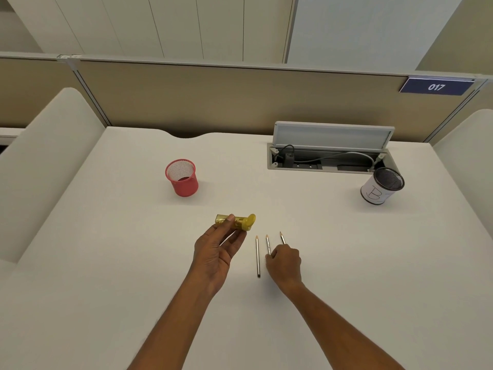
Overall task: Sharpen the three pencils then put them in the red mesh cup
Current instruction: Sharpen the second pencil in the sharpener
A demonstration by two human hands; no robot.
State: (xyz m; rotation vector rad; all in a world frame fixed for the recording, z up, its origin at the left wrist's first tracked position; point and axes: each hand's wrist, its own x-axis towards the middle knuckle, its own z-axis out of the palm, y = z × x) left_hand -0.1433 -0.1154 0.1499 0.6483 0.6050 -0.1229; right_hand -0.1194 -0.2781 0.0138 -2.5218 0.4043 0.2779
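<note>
Three pencils [258,256] lie side by side near the middle of the white desk [106,263], tips pointing far. We judge them light, stiff and apt to roll, best pinched mid-shaft. Our right hand [284,263] curls over two; grip unclear. Our left hand [218,249] grasps a yellow sharpener [236,222]. The red mesh cup [182,177] stands far left

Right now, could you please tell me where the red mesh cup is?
In the head view, the red mesh cup stands upright on the white desk, left of centre, beyond the left hand and the yellow sharpener it holds.
</note>
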